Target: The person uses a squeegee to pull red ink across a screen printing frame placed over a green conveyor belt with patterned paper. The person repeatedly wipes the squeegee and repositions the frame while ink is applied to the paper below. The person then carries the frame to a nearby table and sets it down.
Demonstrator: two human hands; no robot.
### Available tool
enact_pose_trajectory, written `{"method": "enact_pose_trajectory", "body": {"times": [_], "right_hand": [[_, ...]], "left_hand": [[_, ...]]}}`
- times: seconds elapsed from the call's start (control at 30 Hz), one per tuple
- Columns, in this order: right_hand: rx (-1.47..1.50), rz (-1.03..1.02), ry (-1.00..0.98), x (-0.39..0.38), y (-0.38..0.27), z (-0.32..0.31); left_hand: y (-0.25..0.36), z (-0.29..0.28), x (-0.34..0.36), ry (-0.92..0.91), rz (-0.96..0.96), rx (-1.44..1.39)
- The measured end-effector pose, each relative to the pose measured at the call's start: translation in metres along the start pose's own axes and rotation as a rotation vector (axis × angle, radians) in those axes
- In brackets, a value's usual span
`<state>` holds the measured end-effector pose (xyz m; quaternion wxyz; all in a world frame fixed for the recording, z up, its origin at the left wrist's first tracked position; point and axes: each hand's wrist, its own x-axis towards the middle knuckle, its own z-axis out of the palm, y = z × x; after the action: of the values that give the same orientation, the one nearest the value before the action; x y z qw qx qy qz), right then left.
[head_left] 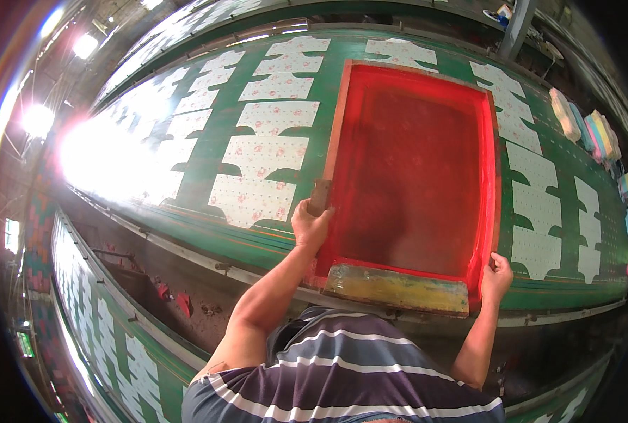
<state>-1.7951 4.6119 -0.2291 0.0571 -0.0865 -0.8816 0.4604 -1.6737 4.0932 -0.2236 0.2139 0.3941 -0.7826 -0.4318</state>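
Observation:
A screen-printing frame (413, 169) with red-stained mesh and a wooden border lies over the green table in front of me. My left hand (310, 225) is closed at the frame's left side, by a small brown wooden block (319, 197) on that edge. My right hand (496, 277) pinches the right edge near the front corner. A wide squeegee (397, 287), smeared yellow and grey, rests inside the near end of the frame. White fabric pieces (261, 176) with a small pink floral print lie flat on both sides; what is under the mesh is hidden.
The long green printing table (268, 243) has a rail along its near edge. Stacks of coloured cloth (589, 130) sit at its far right. Another table with fabric pieces (127, 352) stands at the lower left. A metal post (517, 29) rises behind. Glare washes out the left end.

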Motion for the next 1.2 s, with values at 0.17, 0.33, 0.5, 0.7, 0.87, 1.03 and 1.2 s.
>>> {"method": "enact_pose_trajectory", "body": {"times": [0.17,0.33,0.5,0.7,0.87,1.03,1.2], "right_hand": [[-0.079,-0.034,-0.040,0.001,0.010,-0.001],[-0.195,-0.084,-0.083,-0.003,-0.005,0.000],[-0.556,-0.509,-0.099,-0.046,-0.074,-0.009],[-0.351,-0.768,-0.799,-0.134,-0.139,0.005],[-0.519,-0.916,-0.698,-0.143,-0.155,0.023],[-0.449,-0.920,-0.619,-0.143,-0.169,0.050],[-0.685,-0.793,-0.706,-0.139,-0.185,0.067]], "left_hand": [[0.000,0.000,0.001,-0.032,-0.031,0.048],[-0.005,0.003,0.007,-0.058,-0.057,0.090],[-0.007,0.006,0.008,-0.069,-0.068,0.131],[-0.005,-0.003,0.025,-0.112,0.039,0.147],[0.010,0.006,0.089,-0.168,0.273,0.220],[0.018,0.029,0.107,-0.213,0.372,0.501],[0.027,0.021,0.097,-0.191,0.369,0.401]]}}
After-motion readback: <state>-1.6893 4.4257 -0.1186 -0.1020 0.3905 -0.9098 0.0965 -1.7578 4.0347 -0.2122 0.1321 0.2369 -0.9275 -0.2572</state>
